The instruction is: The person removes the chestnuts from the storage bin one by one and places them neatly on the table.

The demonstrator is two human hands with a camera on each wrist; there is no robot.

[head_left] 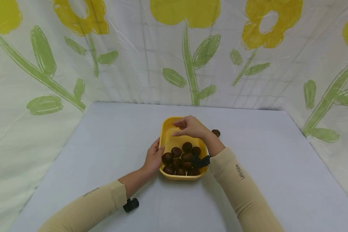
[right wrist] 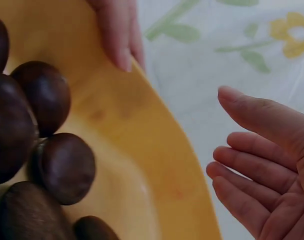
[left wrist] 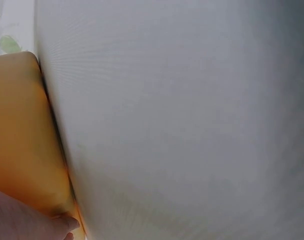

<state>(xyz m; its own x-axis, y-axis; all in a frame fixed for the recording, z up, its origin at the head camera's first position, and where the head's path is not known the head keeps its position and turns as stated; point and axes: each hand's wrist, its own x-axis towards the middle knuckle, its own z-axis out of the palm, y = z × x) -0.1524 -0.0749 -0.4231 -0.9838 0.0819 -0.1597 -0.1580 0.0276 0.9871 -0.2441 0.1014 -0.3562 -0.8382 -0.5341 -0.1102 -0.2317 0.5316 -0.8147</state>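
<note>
A yellow plastic container [head_left: 169, 132] sits in the middle of the table, with several glossy brown chestnuts [head_left: 176, 151] gathered at its near end. My left hand [head_left: 153, 157] grips its left side, the thumb over the rim and the other fingers on the outer wall. Above the far part of the container is my right hand [head_left: 191, 127], its fingers loosely bent and nothing held. In the right wrist view that hand's thumb and fingers [right wrist: 272, 165] stand apart, past the container's edge. One more chestnut [head_left: 216, 132] lies on the table, right of the container.
The table [head_left: 116, 129] has a pale cover. Behind and beside it hangs a white sheet [head_left: 139, 74] printed with yellow flowers and green leaves. Black wrist devices [head_left: 131, 205] are worn on both arms; the right one hides some of the chestnuts.
</note>
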